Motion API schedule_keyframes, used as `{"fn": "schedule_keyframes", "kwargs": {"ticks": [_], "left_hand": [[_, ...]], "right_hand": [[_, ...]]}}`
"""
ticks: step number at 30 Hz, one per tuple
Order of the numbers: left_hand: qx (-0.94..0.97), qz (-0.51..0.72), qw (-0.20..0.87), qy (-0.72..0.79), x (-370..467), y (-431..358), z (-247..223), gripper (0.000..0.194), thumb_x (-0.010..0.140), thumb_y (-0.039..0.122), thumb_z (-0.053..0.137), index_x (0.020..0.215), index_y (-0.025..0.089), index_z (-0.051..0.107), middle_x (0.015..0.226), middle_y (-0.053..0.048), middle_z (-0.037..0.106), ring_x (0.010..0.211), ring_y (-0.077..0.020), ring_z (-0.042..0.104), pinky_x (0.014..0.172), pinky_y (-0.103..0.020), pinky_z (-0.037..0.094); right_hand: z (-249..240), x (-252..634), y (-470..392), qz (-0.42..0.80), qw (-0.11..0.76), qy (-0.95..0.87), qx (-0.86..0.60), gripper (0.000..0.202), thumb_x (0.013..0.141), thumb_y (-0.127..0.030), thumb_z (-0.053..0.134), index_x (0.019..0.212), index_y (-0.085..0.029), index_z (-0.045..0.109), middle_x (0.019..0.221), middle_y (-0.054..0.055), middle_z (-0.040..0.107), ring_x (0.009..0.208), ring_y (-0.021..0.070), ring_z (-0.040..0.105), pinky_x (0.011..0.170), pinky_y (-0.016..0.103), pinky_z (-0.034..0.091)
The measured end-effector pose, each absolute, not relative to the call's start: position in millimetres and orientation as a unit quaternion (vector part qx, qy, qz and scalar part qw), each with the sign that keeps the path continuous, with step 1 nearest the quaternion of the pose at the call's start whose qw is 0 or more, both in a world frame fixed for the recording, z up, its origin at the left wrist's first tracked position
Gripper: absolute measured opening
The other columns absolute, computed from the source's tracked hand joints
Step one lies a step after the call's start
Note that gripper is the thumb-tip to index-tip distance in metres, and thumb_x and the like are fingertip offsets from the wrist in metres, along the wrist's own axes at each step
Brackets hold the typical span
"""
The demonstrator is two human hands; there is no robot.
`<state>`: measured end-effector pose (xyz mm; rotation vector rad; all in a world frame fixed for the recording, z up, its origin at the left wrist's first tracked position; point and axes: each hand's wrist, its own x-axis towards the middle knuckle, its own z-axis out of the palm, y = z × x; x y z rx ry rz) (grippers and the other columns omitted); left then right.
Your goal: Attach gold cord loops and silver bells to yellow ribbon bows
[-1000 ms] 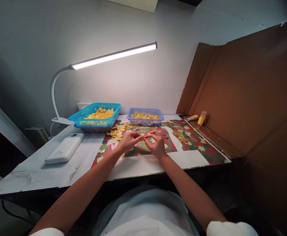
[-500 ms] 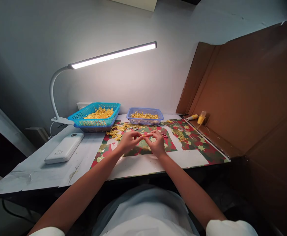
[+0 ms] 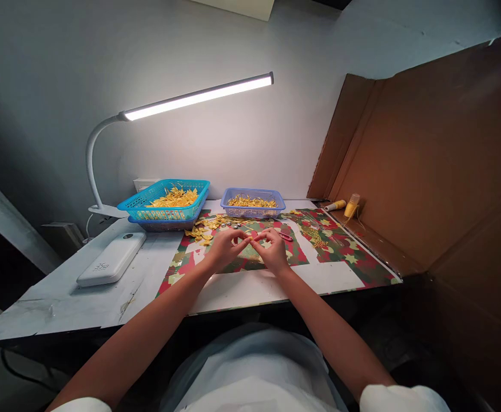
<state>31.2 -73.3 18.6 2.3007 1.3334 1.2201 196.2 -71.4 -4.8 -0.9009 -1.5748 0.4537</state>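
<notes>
My left hand (image 3: 227, 247) and my right hand (image 3: 271, 249) meet fingertip to fingertip above the patterned mat (image 3: 349, 257). Both pinch a small yellow piece (image 3: 250, 238) between them; its details are too small to make out. Behind my left hand lie loose yellow ribbon pieces (image 3: 201, 233) and a few small dark round items. A pink tool (image 3: 285, 236) rests just beyond my right hand. Further right is a heap of fine gold bits (image 3: 315, 237).
A turquoise basket (image 3: 124, 205) of yellow pieces stands back left, and a purple basket (image 3: 253, 212) behind my hands. A white power bank (image 3: 112, 260) lies left, under a lamp (image 3: 91, 154). Yellow thread spools (image 3: 352, 206) stand by the cardboard wall (image 3: 422, 154).
</notes>
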Motion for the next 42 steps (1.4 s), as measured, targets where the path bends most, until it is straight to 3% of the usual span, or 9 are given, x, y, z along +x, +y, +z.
{"fn": "schedule_keyframes", "kwargs": {"ticks": [13, 21, 28, 42], "left_hand": [[0.782, 0.412, 0.102, 0.456, 32, -73, 19, 0.029, 0.085, 0.04, 0.058, 0.068, 0.018, 0.067, 0.062, -0.001, 0.063, 0.06, -0.0136, 0.05, 0.06, -0.025, 0.035], [0.782, 0.405, 0.088, 0.465, 31, -72, 19, 0.03, 0.085, 0.038, 0.056, 0.066, 0.018, 0.066, 0.061, -0.001, 0.063, 0.059, -0.013, 0.05, 0.059, -0.024, 0.035], [0.78, 0.414, 0.124, 0.453, 31, -70, 16, 0.028, 0.086, 0.039, 0.056, 0.075, 0.017, 0.07, 0.065, 0.0, 0.068, 0.058, -0.0115, 0.051, 0.058, -0.023, 0.036], [0.751, 0.398, 0.202, 0.487, 32, -68, 15, 0.036, 0.079, 0.048, 0.058, 0.07, 0.016, 0.07, 0.064, -0.001, 0.065, 0.059, -0.0121, 0.05, 0.053, -0.022, 0.033]], "right_hand": [[-9, 198, -64, 0.197, 0.569, -0.692, -0.398, 0.014, 0.078, -0.03, 0.068, 0.069, -0.022, 0.063, 0.084, 0.004, 0.06, 0.085, 0.0207, 0.055, 0.077, 0.035, 0.043], [-12, 200, -60, 0.225, 0.576, -0.68, -0.393, 0.02, 0.08, -0.038, 0.066, 0.07, -0.021, 0.063, 0.083, 0.004, 0.059, 0.085, 0.0211, 0.056, 0.077, 0.035, 0.042], [-12, 199, -62, 0.243, 0.553, -0.698, -0.385, 0.012, 0.079, -0.03, 0.067, 0.072, -0.021, 0.063, 0.087, 0.004, 0.06, 0.088, 0.0213, 0.057, 0.079, 0.035, 0.042], [-11, 198, -64, 0.251, 0.541, -0.704, -0.386, 0.009, 0.078, -0.026, 0.066, 0.072, -0.021, 0.063, 0.086, 0.003, 0.059, 0.084, 0.0187, 0.056, 0.076, 0.033, 0.044]]}}
